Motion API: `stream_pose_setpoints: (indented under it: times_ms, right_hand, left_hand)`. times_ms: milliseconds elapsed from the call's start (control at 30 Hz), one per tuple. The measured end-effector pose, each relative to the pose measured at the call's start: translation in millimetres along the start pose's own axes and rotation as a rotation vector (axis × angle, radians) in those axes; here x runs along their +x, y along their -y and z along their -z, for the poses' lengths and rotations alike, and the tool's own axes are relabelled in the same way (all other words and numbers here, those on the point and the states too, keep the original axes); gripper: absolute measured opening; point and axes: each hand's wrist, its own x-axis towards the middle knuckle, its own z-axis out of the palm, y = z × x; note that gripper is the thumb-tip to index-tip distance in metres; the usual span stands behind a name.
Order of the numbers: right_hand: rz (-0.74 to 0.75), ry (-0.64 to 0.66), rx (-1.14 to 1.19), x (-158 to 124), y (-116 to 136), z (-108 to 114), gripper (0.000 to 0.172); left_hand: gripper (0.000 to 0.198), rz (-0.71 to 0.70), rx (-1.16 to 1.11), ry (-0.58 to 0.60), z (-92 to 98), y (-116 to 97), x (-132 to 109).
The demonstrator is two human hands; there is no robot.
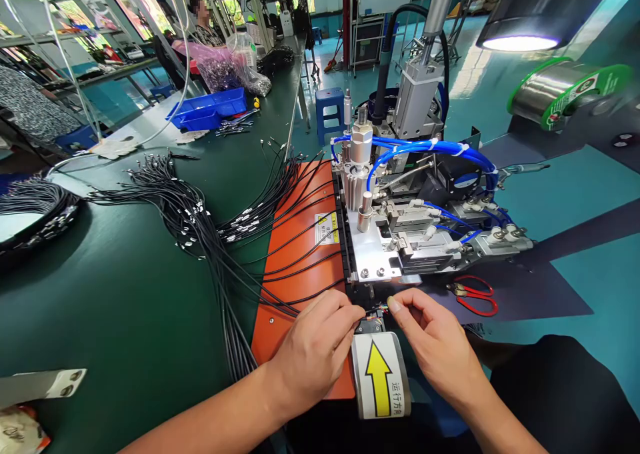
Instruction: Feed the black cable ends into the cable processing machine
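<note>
My left hand (320, 347) is closed in a pinch on a black cable (369, 312) at the front end of the machine track. Opposite it, my right hand (433, 337) pinches the thin coloured wires (384, 306) at that cable's end between thumb and finger. Under both hands lies a small dark fixture (370, 325), partly hidden. A white label with a yellow arrow (379, 379) is fixed just below. Several more black cables (305, 271) run across the orange plate (295, 241) into the side of the machine (370, 241).
Bundled black cables (185, 214) spread over the green table (150, 321). Red-handled cutters (475, 294) lie right of the machine. A solder wire spool (565, 94) and a lamp (525, 21) hang at upper right. Blue bins (210, 107) stand farther back, near a seated person (203, 24).
</note>
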Motion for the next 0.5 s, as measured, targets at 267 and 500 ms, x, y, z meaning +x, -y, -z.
stream_pose_setpoints:
  times_ms: [267,500]
  right_hand:
    - [0.001,-0.045,0.008,-4.4,5.0,-2.3,0.038]
    - [0.051,-0.055,0.010,-7.2,3.3,-4.1,0.034]
  left_hand:
    - [0.023,0.007,0.003,0.006,-0.7,1.0,-0.8]
    - [0.023,0.008,-0.002,0.012,0.6,0.3,0.5]
